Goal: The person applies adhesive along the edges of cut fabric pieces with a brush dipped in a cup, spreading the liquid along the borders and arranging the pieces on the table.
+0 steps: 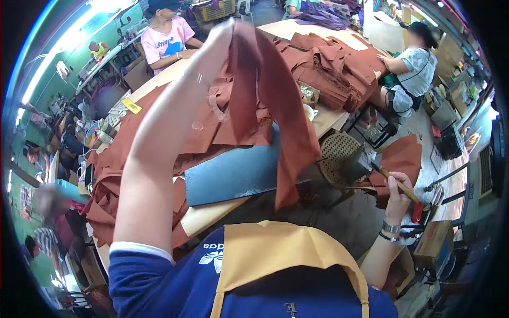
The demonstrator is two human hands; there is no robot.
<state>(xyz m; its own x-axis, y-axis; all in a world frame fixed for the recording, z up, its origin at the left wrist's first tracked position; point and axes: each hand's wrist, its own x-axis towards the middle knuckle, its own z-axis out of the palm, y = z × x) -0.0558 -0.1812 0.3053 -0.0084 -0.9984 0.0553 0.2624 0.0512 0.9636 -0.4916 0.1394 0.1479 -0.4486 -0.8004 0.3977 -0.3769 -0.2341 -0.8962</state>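
My left hand (245, 38), raised high and blurred, grips a rust-brown fabric piece (290, 119) whose ends hang down. One end drops in front of a blue-grey board (233, 175) at the table's edge. Off to the right, the fingers of my right hand (398, 195) are wrapped round a wooden-handled brush (405, 189). Its dark end points toward a grey container (356, 165) by a tan woven plastic chair (336, 150). More rust-brown cloth (400, 159) lies beside that container.
Stacked rust-brown fabric (334, 71) and loose pieces cover much of the long table (212, 214). A person in a pink shirt (168, 40) stands across it; another in a white top (416, 66) sits at the right. A cardboard box (433, 244) is near my right arm.
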